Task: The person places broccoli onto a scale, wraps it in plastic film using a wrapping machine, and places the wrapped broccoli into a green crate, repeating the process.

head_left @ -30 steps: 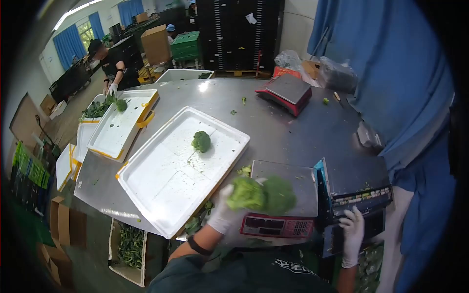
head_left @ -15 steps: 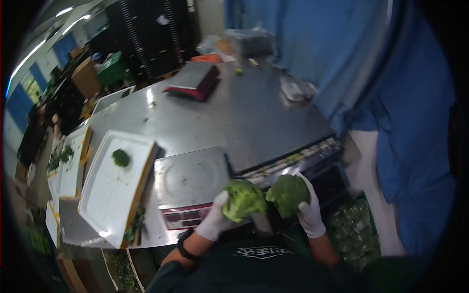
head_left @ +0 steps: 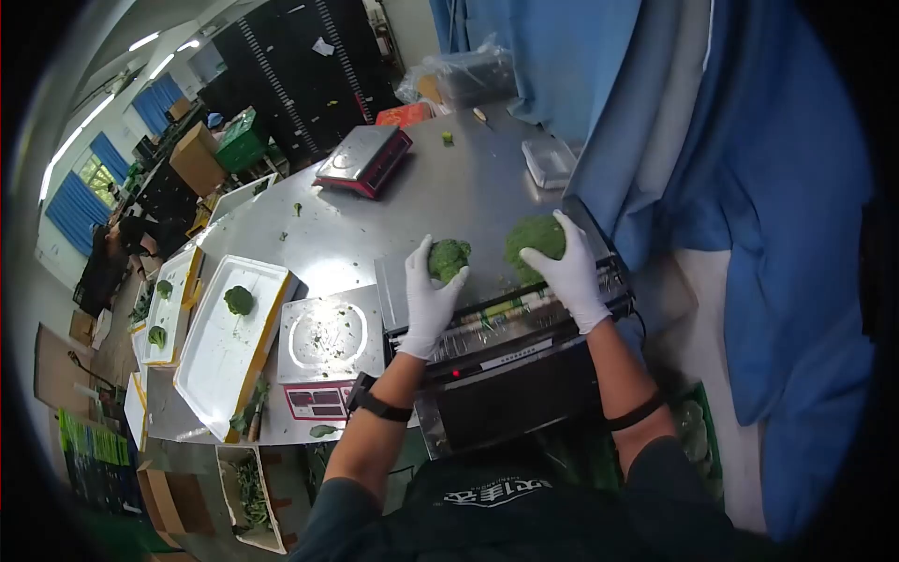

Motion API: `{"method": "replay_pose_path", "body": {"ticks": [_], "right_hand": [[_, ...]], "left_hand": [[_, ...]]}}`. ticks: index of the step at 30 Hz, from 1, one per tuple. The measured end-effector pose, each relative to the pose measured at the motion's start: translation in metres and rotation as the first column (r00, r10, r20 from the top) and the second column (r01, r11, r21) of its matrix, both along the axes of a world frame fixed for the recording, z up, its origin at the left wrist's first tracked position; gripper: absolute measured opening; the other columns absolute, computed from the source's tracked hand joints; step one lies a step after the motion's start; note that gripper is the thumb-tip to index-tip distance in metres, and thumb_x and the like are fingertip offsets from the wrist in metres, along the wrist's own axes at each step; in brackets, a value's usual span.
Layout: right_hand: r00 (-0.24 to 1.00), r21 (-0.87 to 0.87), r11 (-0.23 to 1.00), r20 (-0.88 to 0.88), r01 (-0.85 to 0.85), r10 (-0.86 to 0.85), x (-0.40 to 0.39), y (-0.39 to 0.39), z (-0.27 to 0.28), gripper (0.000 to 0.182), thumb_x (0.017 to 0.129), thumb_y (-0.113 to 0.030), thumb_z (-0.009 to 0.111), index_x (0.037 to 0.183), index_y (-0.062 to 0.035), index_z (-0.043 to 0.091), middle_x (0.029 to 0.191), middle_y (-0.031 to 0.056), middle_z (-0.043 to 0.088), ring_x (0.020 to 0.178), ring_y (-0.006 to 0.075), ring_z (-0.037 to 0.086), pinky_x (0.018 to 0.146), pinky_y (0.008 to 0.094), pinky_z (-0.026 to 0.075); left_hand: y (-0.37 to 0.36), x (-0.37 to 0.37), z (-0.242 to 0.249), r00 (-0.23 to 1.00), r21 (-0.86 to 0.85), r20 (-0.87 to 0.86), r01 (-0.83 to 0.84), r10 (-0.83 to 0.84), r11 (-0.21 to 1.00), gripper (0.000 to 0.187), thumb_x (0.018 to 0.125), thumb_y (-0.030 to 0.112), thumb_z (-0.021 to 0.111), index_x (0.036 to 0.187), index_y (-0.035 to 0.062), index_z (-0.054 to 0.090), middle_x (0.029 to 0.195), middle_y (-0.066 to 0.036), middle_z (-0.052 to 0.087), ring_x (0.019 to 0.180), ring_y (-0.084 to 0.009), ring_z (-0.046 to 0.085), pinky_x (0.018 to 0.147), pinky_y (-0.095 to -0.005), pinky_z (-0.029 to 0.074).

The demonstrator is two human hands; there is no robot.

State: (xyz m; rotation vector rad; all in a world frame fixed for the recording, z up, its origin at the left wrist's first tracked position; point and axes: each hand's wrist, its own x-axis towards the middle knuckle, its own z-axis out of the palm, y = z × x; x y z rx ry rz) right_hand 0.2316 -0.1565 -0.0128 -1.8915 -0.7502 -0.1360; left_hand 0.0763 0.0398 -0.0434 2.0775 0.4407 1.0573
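My left hand [head_left: 433, 292], in a white glove, is closed around a small broccoli head [head_left: 449, 258], thumb and fingers on its sides. A larger, rounder broccoli head [head_left: 534, 245] sits in the grip of my gloved right hand [head_left: 569, 272], thumb toward me and fingers over its far side. Both heads are over the metal plate at the back of a wrapping machine [head_left: 515, 359]. Along the machine runs a roll of printed film [head_left: 496, 313], between my wrists. A red light glows on its front edge.
Left of the machine stands a weighing scale [head_left: 330, 342] with scraps on its pan. A white tray [head_left: 211, 361] with one broccoli floret [head_left: 239, 300] lies further left. Another scale [head_left: 363, 161] and a clear plastic box [head_left: 549, 163] are at the back. A blue curtain [head_left: 768, 234] hangs right.
Both hands have moved away from my body, carrying the two broccoli heads from in front of me to over the machine's back plate. My view has shifted slightly.
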Motion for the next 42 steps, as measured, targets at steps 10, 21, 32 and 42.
{"method": "replay_pose_path", "body": {"ticks": [10,21,32,42], "right_hand": [[0.967,0.027,0.967,-0.03,-0.252,0.253,0.009,0.003,-0.009,0.072,0.088,-0.028,0.081,0.148,-0.0046,0.05,0.149,0.0167,0.049,0.139,0.0315,0.049,0.117,0.0402,0.039],[0.994,-0.172,0.98,0.02,-0.099,0.104,0.019,0.001,-0.035,0.067,0.098,-0.047,0.069,0.139,0.0049,0.056,0.135,0.0225,0.06,0.129,0.0366,0.056,0.111,0.0423,0.043],[0.934,-0.061,0.98,0.295,-0.192,0.201,0.023,0.019,0.013,0.036,0.084,-0.022,0.08,0.117,-0.0079,0.074,0.13,0.015,0.065,0.127,0.0344,0.057,0.108,0.0431,0.045],[0.878,0.019,0.958,0.406,-0.285,0.253,0.02,0.044,-0.004,0.008,0.081,-0.009,0.075,0.083,-0.007,0.069,0.113,0.011,0.073,0.117,0.0366,0.062,0.102,0.0474,0.046]], "left_hand": [[0.013,-0.024,-0.006,0.94,-0.003,-0.306,0.162,-0.155,0.987,0.092,0.085,0.029,0.083,0.158,0.0044,0.033,0.151,-0.025,0.045,0.139,-0.0407,0.048,0.113,-0.0429,0.044],[-0.017,-0.01,-0.003,0.855,0.161,-0.502,-0.055,0.129,0.985,0.091,0.078,0.044,0.086,0.146,0.0002,0.045,0.12,-0.023,0.063,0.101,-0.0381,0.069,0.09,-0.0465,0.055],[-0.018,-0.012,0.0,0.91,0.195,-0.382,-0.091,0.161,0.977,0.076,0.091,0.051,0.073,0.146,0.0041,0.048,0.132,-0.025,0.06,0.121,-0.0429,0.06,0.1,-0.048,0.051],[-0.02,-0.011,0.001,0.942,0.166,-0.247,-0.191,0.229,0.967,0.054,0.098,0.036,0.069,0.139,0.0035,0.056,0.133,-0.024,0.059,0.121,-0.0427,0.059,0.101,-0.0472,0.05]]}}
